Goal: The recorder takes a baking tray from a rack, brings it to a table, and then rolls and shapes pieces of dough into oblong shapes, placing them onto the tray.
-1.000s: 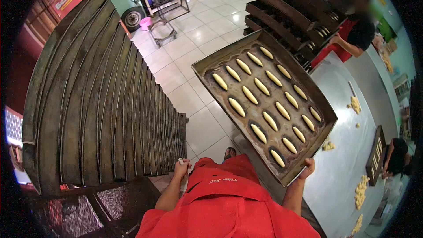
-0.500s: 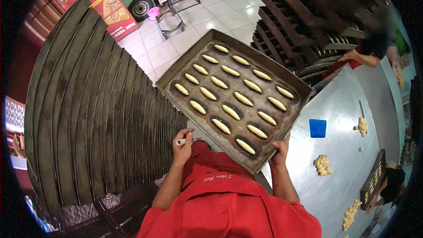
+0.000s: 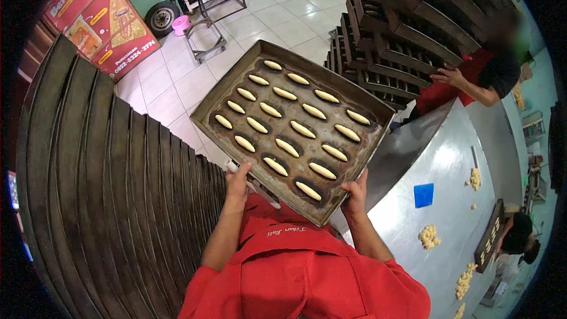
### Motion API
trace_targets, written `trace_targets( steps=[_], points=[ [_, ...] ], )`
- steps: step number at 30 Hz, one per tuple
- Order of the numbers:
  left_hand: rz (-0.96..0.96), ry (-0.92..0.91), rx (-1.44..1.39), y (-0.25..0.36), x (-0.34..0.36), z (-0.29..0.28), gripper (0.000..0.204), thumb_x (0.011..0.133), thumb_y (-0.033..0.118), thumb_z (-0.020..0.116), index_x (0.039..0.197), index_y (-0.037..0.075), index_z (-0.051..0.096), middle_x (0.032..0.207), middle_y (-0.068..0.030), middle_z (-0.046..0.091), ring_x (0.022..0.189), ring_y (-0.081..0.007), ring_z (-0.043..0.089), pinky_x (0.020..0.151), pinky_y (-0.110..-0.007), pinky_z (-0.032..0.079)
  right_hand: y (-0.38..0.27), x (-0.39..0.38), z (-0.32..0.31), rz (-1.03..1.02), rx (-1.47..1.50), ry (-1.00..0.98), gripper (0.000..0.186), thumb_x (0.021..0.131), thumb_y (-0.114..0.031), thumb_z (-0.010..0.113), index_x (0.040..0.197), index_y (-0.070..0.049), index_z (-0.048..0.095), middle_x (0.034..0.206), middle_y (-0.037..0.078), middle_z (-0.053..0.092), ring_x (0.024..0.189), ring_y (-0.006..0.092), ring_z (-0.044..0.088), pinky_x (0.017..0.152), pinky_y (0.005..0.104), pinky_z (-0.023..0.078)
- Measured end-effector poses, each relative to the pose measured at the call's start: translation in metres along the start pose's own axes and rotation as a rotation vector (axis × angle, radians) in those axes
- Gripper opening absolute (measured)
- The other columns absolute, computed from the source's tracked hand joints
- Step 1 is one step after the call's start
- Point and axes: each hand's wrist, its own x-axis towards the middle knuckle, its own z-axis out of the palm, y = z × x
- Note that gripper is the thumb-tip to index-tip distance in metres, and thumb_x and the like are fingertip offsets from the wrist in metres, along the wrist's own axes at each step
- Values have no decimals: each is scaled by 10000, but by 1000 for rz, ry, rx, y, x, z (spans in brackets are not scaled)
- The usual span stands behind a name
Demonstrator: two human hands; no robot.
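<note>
A dark, worn metal baking tray is held up at a slant in front of my red apron. Rows of pale, spindle-shaped dough pieces lie spaced out on it. My right hand grips the tray's right near edge, thumb on the rim. Beside the near left edge, my left hand is closed round a pale stick; its fingertips meet the tray's side, and part of the stick is hidden by hand and tray.
A tall stack of dark trays stands close on my left. More stacked trays rise at the far right, where a co-worker reaches. The metal table on my right bears a blue scraper and dough lumps.
The tray has shifted left in view. My left hand, apart from it before, has come up against its near left edge with the stick. My right hand keeps its grip.
</note>
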Motion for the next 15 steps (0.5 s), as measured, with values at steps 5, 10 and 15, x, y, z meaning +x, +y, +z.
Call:
trace_targets(
  steps=[5, 10, 15],
  points=[
    [97, 23, -256, -19, 15, -1, 400, 801, 38, 606, 1190, 29, 514, 1032, -66, 611, 897, -226, 626, 795, -361, 533, 22, -3, -14, 20, -69, -77, 777, 739, -89, 592, 1431, -72, 239, 1299, 152, 448, 1143, 285, 488, 947, 369, 437],
    [259, 59, -307, -43, 24, 6, 257, 781, 9, 602, 1038, 9, 601, 978, -51, 628, 864, -191, 617, 775, -327, 492, 15, 43, -67, 267, -597, -99, 502, 874, -269, 635, 1235, 37, 468, 996, 131, 612, 760, 191, 606, 598, 284, 489],
    [445, 84, -287, -65, 36, 11, 244, 773, 32, 623, 1016, 10, 618, 948, -40, 635, 832, -177, 614, 754, -315, 486, 36, 79, -89, 318, -664, -289, 405, 876, -284, 640, 1110, 31, 540, 855, 101, 633, 627, 172, 590, 526, 303, 480]
  ],
)
